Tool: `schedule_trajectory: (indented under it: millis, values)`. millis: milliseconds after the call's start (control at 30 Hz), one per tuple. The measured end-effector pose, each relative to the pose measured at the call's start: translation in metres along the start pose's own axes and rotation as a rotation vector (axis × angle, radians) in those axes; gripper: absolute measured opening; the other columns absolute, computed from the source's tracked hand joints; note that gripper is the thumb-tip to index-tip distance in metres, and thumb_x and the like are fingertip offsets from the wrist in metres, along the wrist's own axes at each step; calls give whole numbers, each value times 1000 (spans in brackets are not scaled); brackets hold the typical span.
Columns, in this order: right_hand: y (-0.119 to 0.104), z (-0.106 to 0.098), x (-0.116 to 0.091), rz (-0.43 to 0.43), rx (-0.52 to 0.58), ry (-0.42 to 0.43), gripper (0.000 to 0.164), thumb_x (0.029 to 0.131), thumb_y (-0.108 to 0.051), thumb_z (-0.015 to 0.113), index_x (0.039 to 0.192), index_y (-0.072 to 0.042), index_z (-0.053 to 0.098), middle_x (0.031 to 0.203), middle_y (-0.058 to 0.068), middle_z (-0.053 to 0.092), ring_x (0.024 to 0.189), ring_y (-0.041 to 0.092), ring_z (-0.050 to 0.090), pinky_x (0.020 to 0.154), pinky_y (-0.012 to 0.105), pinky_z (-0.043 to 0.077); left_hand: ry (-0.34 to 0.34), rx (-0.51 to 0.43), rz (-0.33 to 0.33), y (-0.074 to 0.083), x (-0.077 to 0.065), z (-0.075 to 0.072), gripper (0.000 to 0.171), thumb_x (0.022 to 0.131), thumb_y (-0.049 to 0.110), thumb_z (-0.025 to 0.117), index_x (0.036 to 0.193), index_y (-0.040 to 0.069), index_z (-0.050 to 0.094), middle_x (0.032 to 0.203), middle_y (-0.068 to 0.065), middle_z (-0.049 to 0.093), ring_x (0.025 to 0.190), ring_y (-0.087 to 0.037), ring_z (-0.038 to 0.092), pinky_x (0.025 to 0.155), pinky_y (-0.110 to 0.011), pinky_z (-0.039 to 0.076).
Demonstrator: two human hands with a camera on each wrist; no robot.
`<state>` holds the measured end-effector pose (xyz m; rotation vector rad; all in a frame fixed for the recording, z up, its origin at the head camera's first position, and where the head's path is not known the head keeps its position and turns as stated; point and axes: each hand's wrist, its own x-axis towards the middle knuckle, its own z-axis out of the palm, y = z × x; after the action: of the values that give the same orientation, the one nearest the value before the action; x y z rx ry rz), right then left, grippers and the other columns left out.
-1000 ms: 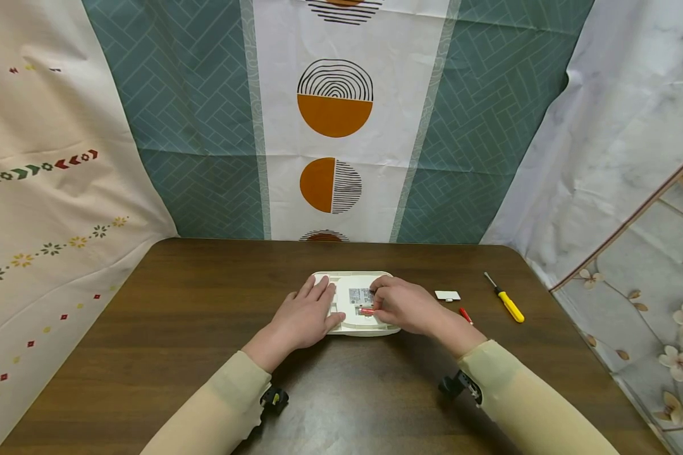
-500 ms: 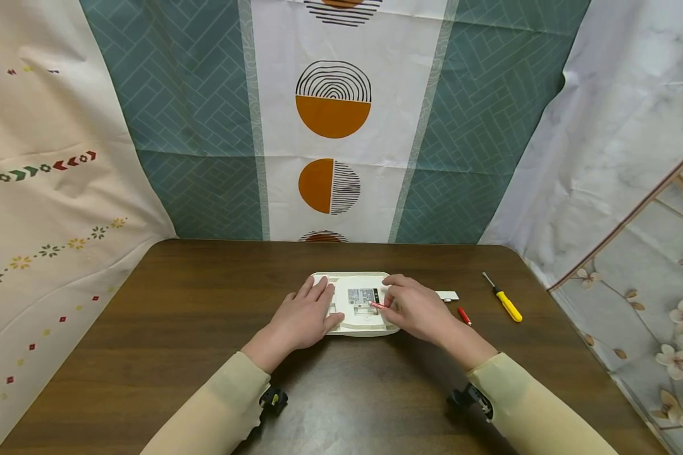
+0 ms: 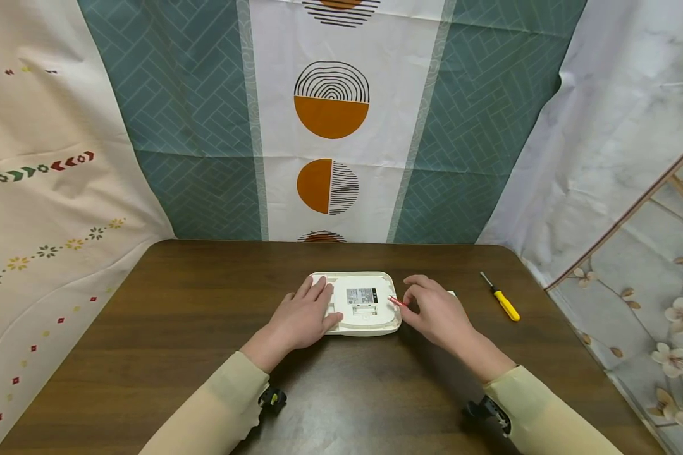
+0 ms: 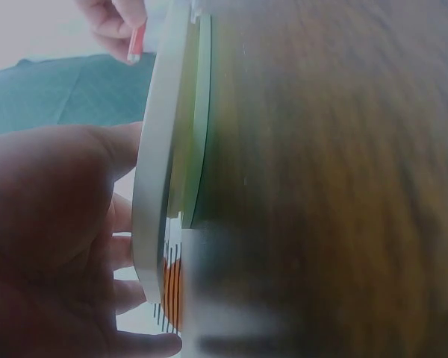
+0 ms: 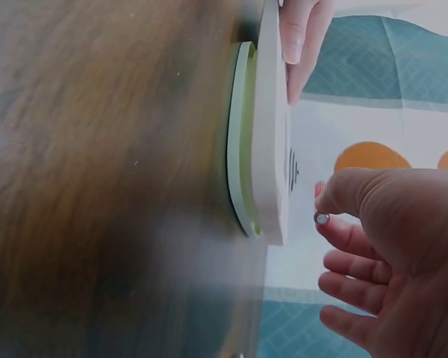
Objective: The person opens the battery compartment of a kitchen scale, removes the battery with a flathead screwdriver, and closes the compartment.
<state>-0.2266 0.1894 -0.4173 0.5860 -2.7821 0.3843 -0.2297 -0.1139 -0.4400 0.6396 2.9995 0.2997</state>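
Observation:
A white rounded device (image 3: 372, 330) lies on the table with its label and open battery compartment (image 3: 365, 311) facing up. My left hand (image 3: 304, 319) rests on its left side, fingers spread flat over it. To the right of the device, my right hand (image 3: 439, 316) pinches a red battery (image 3: 396, 301) between thumb and index finger, held up off the table. In the right wrist view the silver end of the battery (image 5: 322, 218) shows at the fingertips, the other fingers loosely bent. The device stands on a pale green base (image 5: 239, 142), seen in the wrist views.
A screwdriver (image 3: 506, 305) with a yellow handle lies on the brown table (image 3: 216, 291) at the right. A corner of a white cover (image 3: 452, 292) shows behind my right hand. Patterned cloths (image 3: 193, 126) hang behind the table and at both sides.
My right hand has lifted the red battery out of the compartment and carried it right, past the device's edge. It now hides the other red battery on the table. My left hand stays put.

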Motion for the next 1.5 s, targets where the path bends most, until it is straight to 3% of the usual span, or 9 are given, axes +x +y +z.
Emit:
schedule_trajectory:
  millis: [333,633,1033,1500]
  values:
    - [14,-7,-15,47,2,67,13,92,-12,80,84,-16,71,135,13,70,113,33,70,71,44,59,1,-2,3,-1,0,0,76,116,55,51,171,4,38,180,-15,28,168,-41,17,124,-65,35]
    - [28,-16,-28,108,-30,94,14,91,-15,81,82,-16,70,136,16,70,112,36,70,67,47,58,-9,8,0,-1,1,-2,78,116,56,50,172,5,37,181,-15,26,168,-41,16,124,-65,34]
    - [42,-19,-44,169,-59,129,10,88,-15,74,80,-15,67,136,18,69,121,40,66,73,54,58,-14,4,1,0,0,-2,78,116,56,50,172,4,36,182,-14,25,168,-41,14,124,-65,34]
    - [54,-19,-55,217,-83,89,19,90,-17,74,74,-15,64,133,20,70,123,40,65,78,55,59,-13,4,1,0,1,0,78,116,57,49,173,5,36,182,-14,25,169,-40,14,124,-65,33]
